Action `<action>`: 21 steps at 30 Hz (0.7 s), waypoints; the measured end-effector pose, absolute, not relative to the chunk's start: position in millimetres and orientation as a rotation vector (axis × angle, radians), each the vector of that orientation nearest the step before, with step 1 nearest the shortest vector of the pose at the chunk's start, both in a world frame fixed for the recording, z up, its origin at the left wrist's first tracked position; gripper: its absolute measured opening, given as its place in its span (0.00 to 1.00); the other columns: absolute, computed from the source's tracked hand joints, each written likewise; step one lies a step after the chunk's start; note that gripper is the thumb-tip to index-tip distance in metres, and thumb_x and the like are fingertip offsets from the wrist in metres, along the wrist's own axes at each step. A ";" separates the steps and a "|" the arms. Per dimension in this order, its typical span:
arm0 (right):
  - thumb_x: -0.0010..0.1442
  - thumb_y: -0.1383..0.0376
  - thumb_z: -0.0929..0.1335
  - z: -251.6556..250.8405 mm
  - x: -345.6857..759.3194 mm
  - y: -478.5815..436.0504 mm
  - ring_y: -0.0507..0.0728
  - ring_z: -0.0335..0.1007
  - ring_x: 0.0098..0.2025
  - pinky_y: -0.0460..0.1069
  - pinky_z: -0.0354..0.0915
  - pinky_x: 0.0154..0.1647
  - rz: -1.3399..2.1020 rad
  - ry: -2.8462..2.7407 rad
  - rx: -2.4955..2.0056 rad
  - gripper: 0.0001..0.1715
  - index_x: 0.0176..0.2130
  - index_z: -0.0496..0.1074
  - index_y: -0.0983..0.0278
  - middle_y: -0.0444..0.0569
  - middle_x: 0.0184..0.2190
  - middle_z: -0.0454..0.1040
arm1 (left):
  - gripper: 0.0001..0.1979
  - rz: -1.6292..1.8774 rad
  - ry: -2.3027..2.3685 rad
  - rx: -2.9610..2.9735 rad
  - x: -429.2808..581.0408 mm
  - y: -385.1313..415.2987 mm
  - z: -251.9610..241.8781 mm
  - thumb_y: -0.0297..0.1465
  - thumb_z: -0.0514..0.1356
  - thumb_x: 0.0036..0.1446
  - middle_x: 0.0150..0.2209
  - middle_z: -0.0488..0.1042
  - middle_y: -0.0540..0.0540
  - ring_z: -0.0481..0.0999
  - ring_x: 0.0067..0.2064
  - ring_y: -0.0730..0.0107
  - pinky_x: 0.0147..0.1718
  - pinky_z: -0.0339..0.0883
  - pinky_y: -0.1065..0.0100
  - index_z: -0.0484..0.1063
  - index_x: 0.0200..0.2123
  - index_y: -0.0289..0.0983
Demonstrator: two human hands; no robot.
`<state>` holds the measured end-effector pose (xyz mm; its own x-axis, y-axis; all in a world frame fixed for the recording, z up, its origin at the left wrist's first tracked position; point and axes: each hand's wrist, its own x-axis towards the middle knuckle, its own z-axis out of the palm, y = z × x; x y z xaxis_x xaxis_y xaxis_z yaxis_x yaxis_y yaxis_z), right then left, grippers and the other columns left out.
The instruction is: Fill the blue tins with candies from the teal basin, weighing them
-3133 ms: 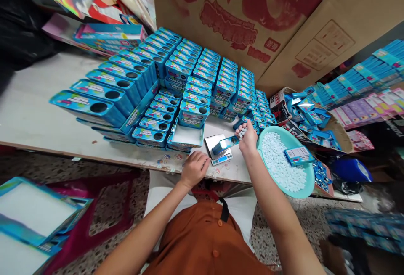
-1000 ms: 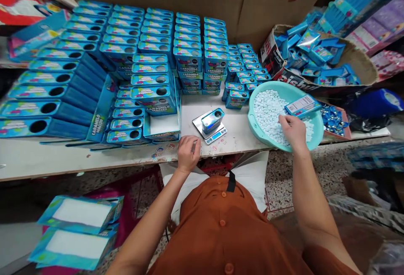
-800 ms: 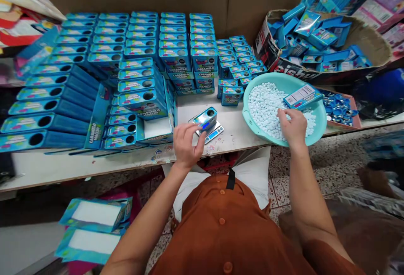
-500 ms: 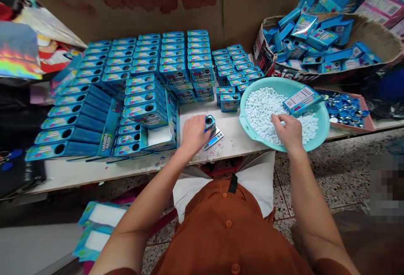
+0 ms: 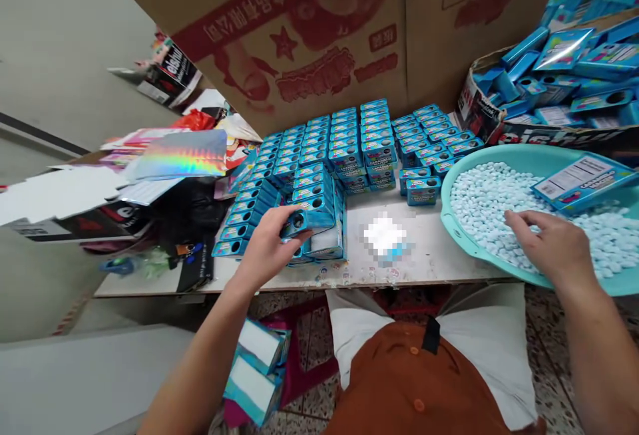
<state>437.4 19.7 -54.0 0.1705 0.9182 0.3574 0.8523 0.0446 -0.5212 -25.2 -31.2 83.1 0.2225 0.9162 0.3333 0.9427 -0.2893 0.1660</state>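
Observation:
My left hand (image 5: 267,245) grips a small blue candy box (image 5: 298,221) and holds it at the open display carton (image 5: 324,232) at the front of the stacks. My right hand (image 5: 549,242) lies palm down in the teal bowl (image 5: 456,239), its fingers curled into the pale blue candies (image 5: 486,205). A blue box (image 5: 579,182) with a white label lies on the candies at the bowl's far side. A blurred patch (image 5: 385,239) covers the spot on the white table (image 5: 429,262) between my hands.
Many blue candy boxes (image 5: 344,145) stand in rows at the back of the table. A cardboard box of loose blue boxes (image 5: 554,82) sits at the back right. Big brown cartons (image 5: 309,29) rise behind. Papers and a black bag (image 5: 184,215) crowd the left end. Blue cartons (image 5: 254,372) lie on the floor.
My left hand picked the small box off the scale and carried it left to the display carton. My right hand stayed in the candies. The view swung left.

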 end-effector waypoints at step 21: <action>0.62 0.48 0.61 -47.7 424.9 27.1 0.58 0.64 0.31 0.49 0.51 0.29 0.507 -2.258 -2.104 0.20 0.38 0.69 0.61 0.51 0.33 0.73 | 0.22 -0.738 -1.917 -2.714 89.3 -1.0 -11.5 0.38 0.63 0.55 0.49 0.74 0.43 0.70 0.50 0.60 0.50 0.65 0.59 0.67 0.52 0.38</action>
<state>424.9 27.1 -47.7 -0.0949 0.9734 -0.2085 0.9690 0.0424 -0.2432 89.3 -1.0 -11.5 0.2842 0.9390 0.1939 0.8268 -0.3424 0.4464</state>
